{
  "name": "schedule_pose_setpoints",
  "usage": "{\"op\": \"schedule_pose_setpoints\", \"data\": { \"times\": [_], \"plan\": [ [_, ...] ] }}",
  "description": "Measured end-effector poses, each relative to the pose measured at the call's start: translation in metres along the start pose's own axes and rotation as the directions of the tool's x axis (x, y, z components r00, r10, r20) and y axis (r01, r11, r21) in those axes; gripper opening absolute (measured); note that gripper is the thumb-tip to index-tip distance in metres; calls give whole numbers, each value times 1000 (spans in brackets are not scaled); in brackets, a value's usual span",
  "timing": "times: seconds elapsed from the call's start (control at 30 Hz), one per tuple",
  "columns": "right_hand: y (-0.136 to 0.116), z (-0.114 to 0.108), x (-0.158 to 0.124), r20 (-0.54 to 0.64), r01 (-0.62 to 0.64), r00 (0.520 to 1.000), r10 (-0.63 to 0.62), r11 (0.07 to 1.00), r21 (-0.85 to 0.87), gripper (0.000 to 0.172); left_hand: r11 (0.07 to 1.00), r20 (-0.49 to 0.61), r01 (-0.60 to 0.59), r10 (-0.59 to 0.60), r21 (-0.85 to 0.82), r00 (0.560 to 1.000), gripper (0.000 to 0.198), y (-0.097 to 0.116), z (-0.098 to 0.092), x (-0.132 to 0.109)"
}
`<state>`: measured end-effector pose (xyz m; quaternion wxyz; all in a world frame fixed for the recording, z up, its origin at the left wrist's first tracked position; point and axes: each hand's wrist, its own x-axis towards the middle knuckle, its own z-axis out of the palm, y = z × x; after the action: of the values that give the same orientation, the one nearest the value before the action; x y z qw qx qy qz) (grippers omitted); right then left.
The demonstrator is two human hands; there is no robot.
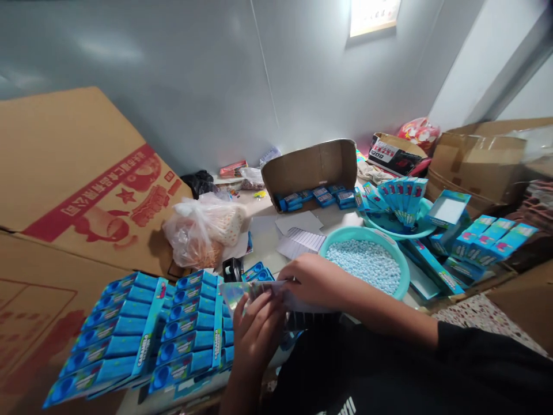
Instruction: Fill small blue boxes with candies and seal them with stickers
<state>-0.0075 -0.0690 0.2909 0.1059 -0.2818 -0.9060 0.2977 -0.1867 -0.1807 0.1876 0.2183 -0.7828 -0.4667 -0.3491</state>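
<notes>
Pretty crowded counter (pixel 254 206) here. Both hands are on a pale shiny sheet (pixel 232 293), held up over the near edge, in front of the dark shirt (pixel 371 369). The left grip (pixel 258 324) is clamped on it from below with fingers spread across its face, and the right grip (pixel 309 281) is pinching it further along. Its long axis runs roughly side to side, along the near edge, with the broad free end pointing left at the rows of blue packs (pixel 121 331) filling the near left corner; the other end is mostly hidden by the right hand. Not much elbow room: a turquoise basin (pixel 405 274) of light blue pellets (pixel 363 265) sits right behind the right forearm (pixel 393 316), and a black object (pixel 232 268) is just past the sheet. A big carton (pixel 99 190) crowds the left end, with a clear plastic bag (pixel 203 225) beside it. Toward the far edge there's an open cardboard box (pixel 311 164) with more blue boxes (pixel 324 196) in it, and a second basin (pixel 400 236) holding upright cartons (pixel 401 193) over toward the right end.
</notes>
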Motion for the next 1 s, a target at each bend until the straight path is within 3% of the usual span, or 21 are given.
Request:
{"op": "schedule_pose_setpoints", "data": {
  "times": [0.1, 0.13, 0.2, 0.27, 0.33, 0.4, 0.47, 0.5, 0.57, 0.67, 0.77, 0.9, 1.0],
  "plan": [
    [10, 5, 2, -53, -32, 998, 33, 999, 11, 18, 961, -60, 142, -160, -239, 985, 23, 5, 0, 5],
    [15, 5, 2, -78, -63, 995, 66, 997, 42, 18, 920, -76, 230, -266, -318, 961, 21, 6, 0, 6],
    [26, 4, 1, -119, -130, 982, 149, 979, 154, 16, 784, -58, 433, -508, -444, 860, 14, 10, 1, 6],
    [40, 0, -4, -168, -181, 958, 231, 946, 269, 14, 606, 6, 600, -701, -523, 714, 6, 12, 1, 3],
    [59, -6, -13, -236, -203, 928, 288, 923, 328, 15, 418, 94, 713, -825, -564, 558, 13, 11, 1, -2],
    [86, -11, -26, -313, -215, 890, 333, 909, 357, 17, 171, 203, 775, -911, -608, 360, 22, 7, 3, -8],
    [123, -12, -41, -369, -229, 854, 368, 901, 368, 18, -144, 351, 749, -928, -647, 125, 30, 2, 4, -13],
    [144, -10, -50, -376, -265, 841, 388, 903, 338, 15, -280, 424, 706, -905, -651, 33, 34, 0, 5, -15],
    [184, -3, -66, -396, -355, 803, 447, 890, 285, 11, -459, 530, 625, -844, -631, -84, 39, -2, 6, -17],
    [223, 15, -84, -451, -408, 743, 494, 869, 281, 20, -559, 589, 580, -792, -593, -162, 38, 0, 6, -18],
    [220, 37, -82, -455, -387, 741, 493, 868, 310, 16, -614, 606, 533, -765, -582, -219, 31, 4, 6, -16],
    [167, 71, -46, -213, -251, 901, 379, 853, 457, 37, -645, 614, 500, -747, -578, -254, 21, 6, 7, -12],
    [124, 96, -10, -17, -159, 978, 209, 793, 588, 47, -656, 629, 506, -734, -560, -257, 18, 7, 8, -10]
  ]
}}
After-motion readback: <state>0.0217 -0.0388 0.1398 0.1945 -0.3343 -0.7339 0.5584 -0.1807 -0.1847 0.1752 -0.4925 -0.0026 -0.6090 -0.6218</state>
